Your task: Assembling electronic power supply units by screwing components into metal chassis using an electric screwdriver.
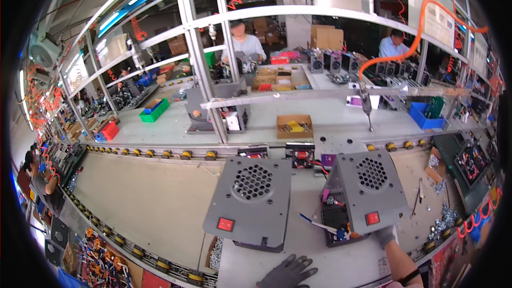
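My left hand (288,272), in a dark grey glove, lies with its fingers spread over the pale work board (250,266) and holds nothing. My gloved right hand (385,234) is at the lower right edge of a grey metal cover (373,192), gripping it, its fingertips hidden by the panel. This cover has a round honeycomb vent and a red rocker switch (372,218). It stands tilted over a black base (341,239), where loose wires (330,228) and small parts show. To its left sits a similar grey housing (250,200) with its own vent and red switch.
A conveyor with yellow rollers (186,155) runs behind and left. An orange coiled hose holds a hanging power screwdriver (366,101) ahead. Loose screws (444,223) lie at right. Beyond are a cardboard parts box (294,127), a blue bin (425,114) and co-workers (244,45).
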`<state>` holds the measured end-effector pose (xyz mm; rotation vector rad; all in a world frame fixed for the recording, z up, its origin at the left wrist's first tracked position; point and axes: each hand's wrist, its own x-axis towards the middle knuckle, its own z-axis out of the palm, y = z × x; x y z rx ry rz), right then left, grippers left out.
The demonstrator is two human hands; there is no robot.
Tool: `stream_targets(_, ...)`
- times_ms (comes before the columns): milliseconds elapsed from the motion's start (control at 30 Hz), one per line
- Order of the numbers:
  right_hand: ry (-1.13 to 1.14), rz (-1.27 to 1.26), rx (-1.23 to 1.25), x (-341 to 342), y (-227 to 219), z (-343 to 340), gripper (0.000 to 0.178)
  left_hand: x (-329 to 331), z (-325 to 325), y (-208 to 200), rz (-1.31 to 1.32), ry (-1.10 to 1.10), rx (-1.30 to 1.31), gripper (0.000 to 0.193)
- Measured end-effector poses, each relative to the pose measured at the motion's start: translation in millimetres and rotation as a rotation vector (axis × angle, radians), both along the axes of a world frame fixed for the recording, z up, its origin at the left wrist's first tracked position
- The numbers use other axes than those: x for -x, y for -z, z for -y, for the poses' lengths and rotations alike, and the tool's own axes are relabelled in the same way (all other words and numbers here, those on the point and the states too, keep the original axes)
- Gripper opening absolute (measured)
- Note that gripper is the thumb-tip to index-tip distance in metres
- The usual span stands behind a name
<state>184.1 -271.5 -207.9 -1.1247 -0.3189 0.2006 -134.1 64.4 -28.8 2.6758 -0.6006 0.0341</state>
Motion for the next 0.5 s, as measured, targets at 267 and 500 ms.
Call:
stream_targets(267, 0.129, -0.070, 0.499, -29.8, -60.2, -80.7, 0.048, -27.3, 22.8, -5.5, -0.030, -0.041, -0.090, 0.059)
stream_targets(500, 0.142, 0.136, 0.791, -12.8, -119.0, -72.6, 0.047, -26.3, 50.0, -0.7, 0.004, -0.039, -0.029, 0.063)
